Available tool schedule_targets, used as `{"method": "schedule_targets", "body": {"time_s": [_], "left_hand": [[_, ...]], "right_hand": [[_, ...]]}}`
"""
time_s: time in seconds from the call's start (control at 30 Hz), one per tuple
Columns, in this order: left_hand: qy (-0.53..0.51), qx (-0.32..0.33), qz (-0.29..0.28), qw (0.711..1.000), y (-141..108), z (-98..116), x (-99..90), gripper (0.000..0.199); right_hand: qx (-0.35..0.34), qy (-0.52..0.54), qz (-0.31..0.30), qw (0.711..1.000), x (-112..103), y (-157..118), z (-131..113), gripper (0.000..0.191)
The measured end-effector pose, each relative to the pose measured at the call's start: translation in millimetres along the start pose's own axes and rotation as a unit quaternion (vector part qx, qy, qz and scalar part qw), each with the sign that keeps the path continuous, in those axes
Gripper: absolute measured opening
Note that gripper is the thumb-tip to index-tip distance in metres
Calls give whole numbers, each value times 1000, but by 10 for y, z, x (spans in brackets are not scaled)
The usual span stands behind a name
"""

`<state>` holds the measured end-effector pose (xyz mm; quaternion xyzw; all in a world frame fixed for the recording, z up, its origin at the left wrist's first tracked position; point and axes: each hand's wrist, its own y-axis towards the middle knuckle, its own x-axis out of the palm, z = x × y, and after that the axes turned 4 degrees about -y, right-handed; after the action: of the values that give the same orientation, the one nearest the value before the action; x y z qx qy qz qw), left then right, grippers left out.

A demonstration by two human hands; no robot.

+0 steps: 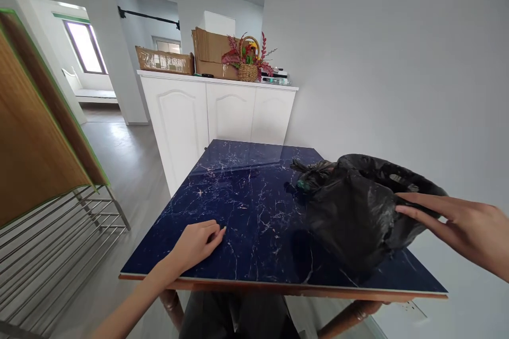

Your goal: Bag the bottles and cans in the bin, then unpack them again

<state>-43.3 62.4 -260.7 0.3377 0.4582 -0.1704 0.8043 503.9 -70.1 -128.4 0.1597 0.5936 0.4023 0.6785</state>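
My right hand (465, 225) pinches the rim of a black plastic bag (353, 217) between thumb and fingers at the table's right side. The bag is crumpled, its mouth partly open; what is inside is hidden. Behind it lies a second dark, bunched plastic bundle (314, 172), partly covered by the bag. My left hand (201, 243) rests on the blue marble-patterned tabletop (238, 196) near the front edge, its fingers loosely curled, and no object shows in it.
A white cabinet (233, 111) stands behind the table, bearing cardboard boxes (214, 47) and a flower basket (248, 71). To the left is a metal rack (99, 212) beside a wooden panel (35, 127). A plain wall (389, 63) runs along the right.
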Motion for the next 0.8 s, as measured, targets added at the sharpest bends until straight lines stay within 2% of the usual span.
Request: {"method": "schedule_targets", "body": {"time_s": [0.13,0.23,0.33,0.37,0.43,0.47,0.5,0.57,0.67,0.8], "left_hand": [[12,-28,15,999,-70,-105,-31,46],[16,-33,15,999,-97,-124,-20,45],[23,-38,13,999,-107,-138,-2,45],[26,-40,11,999,-109,-144,4,45],[28,-41,11,999,-113,-155,12,45],[27,-41,12,999,-115,-158,15,44],[26,-40,13,999,-117,-160,16,44],[23,-38,14,999,-119,-157,14,44],[19,-38,13,999,-118,-143,4,45],[15,-51,23,998,-107,-136,0,47]], "right_hand": [[25,-19,7,999,55,-160,310,47],[43,-40,1,998,27,-110,285,49],[48,-43,4,998,-18,47,-93,44],[59,-40,40,997,-14,92,-271,39],[90,-8,97,991,52,130,-630,37],[101,18,93,990,118,117,-789,37],[81,45,93,991,204,83,-927,34],[85,88,61,991,419,-28,-1141,28],[95,147,-33,984,757,-210,-1387,25],[145,259,-137,945,1092,-296,-1699,22]]}}
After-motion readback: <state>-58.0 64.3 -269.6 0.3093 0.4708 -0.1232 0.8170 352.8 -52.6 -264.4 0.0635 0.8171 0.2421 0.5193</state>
